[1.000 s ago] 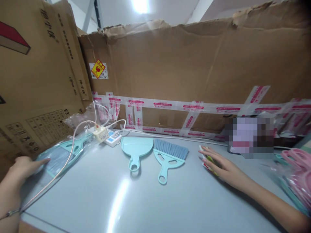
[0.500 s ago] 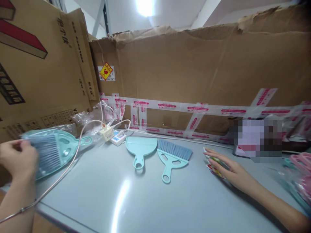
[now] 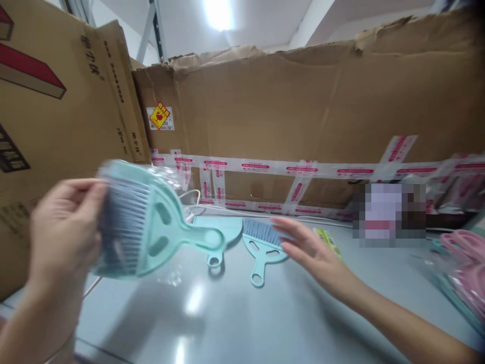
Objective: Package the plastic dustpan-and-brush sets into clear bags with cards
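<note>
My left hand grips the bristle end of a mint-green hand brush nested with a dustpan, lifted above the table with the handle pointing right. Clear plastic film appears to hang around the set. Behind its handle lies a loose mint dustpan, partly covered. Beside that, a loose brush with blue-grey bristles lies handle toward me. My right hand hovers at this brush's right end, fingers stretched and holding nothing. A colourful printed card lies on the table behind my right hand, mostly hidden by it.
Large cardboard boxes wall off the back and left of the grey table. White cables run along the back. At the right edge lie pink and mint items in plastic. A blurred-out patch covers something at back right.
My left hand has raised the brush-and-dustpan set off the table's left side and brought it right. My right hand has left the card and moved left toward the loose brush.
</note>
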Demonstrator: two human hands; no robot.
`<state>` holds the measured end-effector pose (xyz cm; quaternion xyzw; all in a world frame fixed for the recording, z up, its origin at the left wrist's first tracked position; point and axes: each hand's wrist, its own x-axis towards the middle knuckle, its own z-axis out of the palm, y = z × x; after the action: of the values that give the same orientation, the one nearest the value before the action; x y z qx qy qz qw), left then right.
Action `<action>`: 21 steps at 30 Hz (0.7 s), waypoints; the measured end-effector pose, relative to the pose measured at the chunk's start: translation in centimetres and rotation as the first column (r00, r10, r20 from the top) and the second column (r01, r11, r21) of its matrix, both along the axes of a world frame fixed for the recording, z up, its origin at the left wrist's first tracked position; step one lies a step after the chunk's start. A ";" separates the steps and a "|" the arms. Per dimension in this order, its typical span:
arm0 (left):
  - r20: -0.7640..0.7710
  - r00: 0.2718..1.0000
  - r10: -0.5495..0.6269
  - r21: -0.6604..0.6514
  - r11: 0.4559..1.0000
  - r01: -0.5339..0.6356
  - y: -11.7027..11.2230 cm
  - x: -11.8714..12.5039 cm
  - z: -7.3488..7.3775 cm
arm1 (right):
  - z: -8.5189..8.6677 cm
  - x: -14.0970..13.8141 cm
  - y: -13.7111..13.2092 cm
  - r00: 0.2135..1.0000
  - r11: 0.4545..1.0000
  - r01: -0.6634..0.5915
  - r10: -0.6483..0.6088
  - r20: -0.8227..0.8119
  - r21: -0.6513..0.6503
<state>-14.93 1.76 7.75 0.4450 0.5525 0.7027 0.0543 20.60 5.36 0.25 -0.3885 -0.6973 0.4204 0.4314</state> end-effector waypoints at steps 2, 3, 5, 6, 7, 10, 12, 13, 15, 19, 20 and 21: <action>0.137 0.976 -0.172 -0.016 0.984 0.176 1.3 4.1 0.1 | 0.5 -2.4 -0.7 0.962 0.960 -0.247 0.227 -0.149 -0.129; 0.214 0.937 -0.275 -0.032 0.957 0.288 2.0 5.8 -0.1 | 0.5 -3.3 -1.0 0.940 0.935 -0.305 0.264 -0.217 -0.183; 0.318 0.865 -0.387 -0.051 0.904 0.424 3.4 8.1 -1.2 | 0.5 -4.4 -1.1 0.920 0.909 -0.305 0.204 -0.334 -0.285; 0.368 0.831 -0.417 -0.058 0.882 0.468 4.0 8.6 -1.9 | 0.4 -4.6 -0.9 0.918 0.905 -0.262 0.127 -0.375 -0.335; 0.417 0.795 -0.441 -0.070 0.856 0.512 4.5 8.8 -2.6 | 0.4 -4.6 -0.7 0.913 0.901 -0.210 0.043 -0.405 -0.379; 0.551 0.666 -0.503 -0.117 0.743 0.659 5.3 8.3 -4.5 | 0.3 -3.7 0.3 0.893 0.885 -0.109 -0.113 -0.436 -0.452; 0.612 0.614 -0.499 -0.161 0.682 0.714 5.5 7.9 -5.5 | 0.4 -3.1 0.9 0.889 0.882 -0.081 -0.147 -0.434 -0.464; 0.631 0.603 -0.488 -0.191 0.656 0.730 5.6 7.8 -5.9 | 0.4 -2.9 1.1 0.885 0.883 -0.070 -0.160 -0.437 -0.465; 0.635 0.599 -0.488 -0.250 0.603 0.757 5.6 7.9 -6.6 | 0.4 -2.6 1.4 0.871 0.886 -0.040 -0.195 -0.451 -0.461; 0.406 0.718 -0.565 -0.324 0.646 0.691 5.1 8.6 -7.1 | 0.2 -2.6 1.4 0.824 0.883 -0.012 -0.257 -0.504 -0.469; 0.315 0.767 -0.559 -0.319 0.699 0.640 4.9 8.8 -7.1 | 0.1 -2.6 1.4 0.813 0.879 -0.014 -0.267 -0.517 -0.477; 0.234 0.810 -0.538 -0.296 0.754 0.586 4.6 8.9 -7.1 | 0.0 -2.6 1.4 0.804 0.874 -0.020 -0.274 -0.527 -0.485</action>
<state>-6.01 6.38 0.65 0.5247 0.5052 0.5704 0.3796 17.97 6.75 0.25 -0.3808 -0.3811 0.6429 0.5445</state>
